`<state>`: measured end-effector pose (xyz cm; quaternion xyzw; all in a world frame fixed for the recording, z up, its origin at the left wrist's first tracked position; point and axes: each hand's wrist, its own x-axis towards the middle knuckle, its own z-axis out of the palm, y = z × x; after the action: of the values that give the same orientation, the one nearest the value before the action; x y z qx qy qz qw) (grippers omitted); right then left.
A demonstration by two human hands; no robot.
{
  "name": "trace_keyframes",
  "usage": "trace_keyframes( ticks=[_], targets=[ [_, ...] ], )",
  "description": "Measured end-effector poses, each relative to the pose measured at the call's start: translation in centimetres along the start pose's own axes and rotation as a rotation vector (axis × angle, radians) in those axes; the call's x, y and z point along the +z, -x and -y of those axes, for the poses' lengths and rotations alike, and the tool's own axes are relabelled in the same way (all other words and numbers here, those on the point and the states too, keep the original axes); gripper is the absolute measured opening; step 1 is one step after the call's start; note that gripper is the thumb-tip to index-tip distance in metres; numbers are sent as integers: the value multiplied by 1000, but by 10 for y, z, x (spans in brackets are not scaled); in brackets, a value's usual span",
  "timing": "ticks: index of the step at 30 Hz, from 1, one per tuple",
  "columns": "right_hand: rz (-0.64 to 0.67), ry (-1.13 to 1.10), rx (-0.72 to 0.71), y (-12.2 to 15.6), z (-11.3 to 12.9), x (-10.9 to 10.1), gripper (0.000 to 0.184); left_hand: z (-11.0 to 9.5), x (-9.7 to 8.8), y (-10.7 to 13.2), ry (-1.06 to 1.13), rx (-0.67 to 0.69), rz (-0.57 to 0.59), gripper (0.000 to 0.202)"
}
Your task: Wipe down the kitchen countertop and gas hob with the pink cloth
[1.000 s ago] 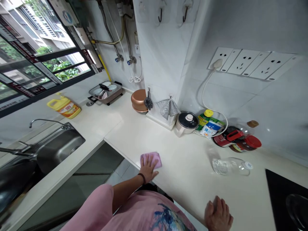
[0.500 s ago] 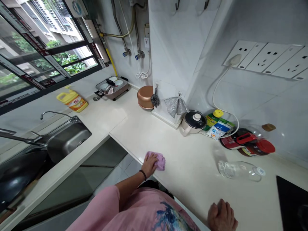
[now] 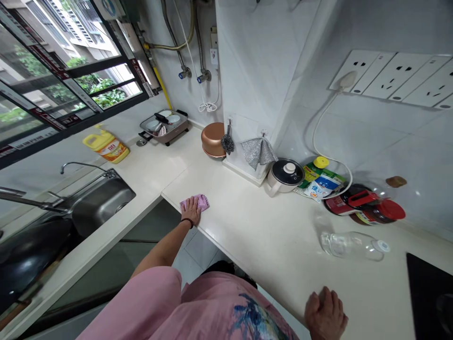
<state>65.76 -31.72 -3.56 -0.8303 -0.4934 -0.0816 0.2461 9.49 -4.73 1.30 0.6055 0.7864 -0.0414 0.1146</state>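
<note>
My left hand (image 3: 191,210) lies over a folded pink cloth (image 3: 203,202), pressing it onto the white countertop (image 3: 244,215) by the inner corner near the sink side. The cloth sticks out beyond the fingers on the right and a little on the left. At the counter's front edge, lower right, my right hand (image 3: 326,315) rests palm down with nothing in it, fingers apart and slightly bent. Nearest to that hand is a clear plastic bottle (image 3: 356,246) lying on its side.
A small lidded pot (image 3: 285,175), seasoning bags (image 3: 322,182) and red-capped jars (image 3: 387,211) line the wall. Farther left stand a copper-coloured pot (image 3: 213,138), an electric pan (image 3: 165,127), a yellow detergent bottle (image 3: 106,145) and the sink (image 3: 102,205). A black hob (image 3: 430,293) lies right.
My left hand has slid the pink cloth left and away from me along the counter, toward the inner corner. My right hand has stayed in about the same place.
</note>
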Motion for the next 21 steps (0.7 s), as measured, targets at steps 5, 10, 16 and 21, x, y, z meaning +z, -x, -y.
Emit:
trace_keyframes(
  ticks=[5,10,16,21],
  targets=[
    [-20,-13,-5,1,-3,3,69,-22,16,35,-49,162,2,66],
    [-56,0,-15,0,-4,5,69,-69,46,88,-33,441,0,65],
    [-49,24,-6,-3,-2,3,69,-136,74,133,10,854,38,69],
    [-46,6,15,-5,0,2,70,-160,74,133,87,989,59,66]
  ],
)
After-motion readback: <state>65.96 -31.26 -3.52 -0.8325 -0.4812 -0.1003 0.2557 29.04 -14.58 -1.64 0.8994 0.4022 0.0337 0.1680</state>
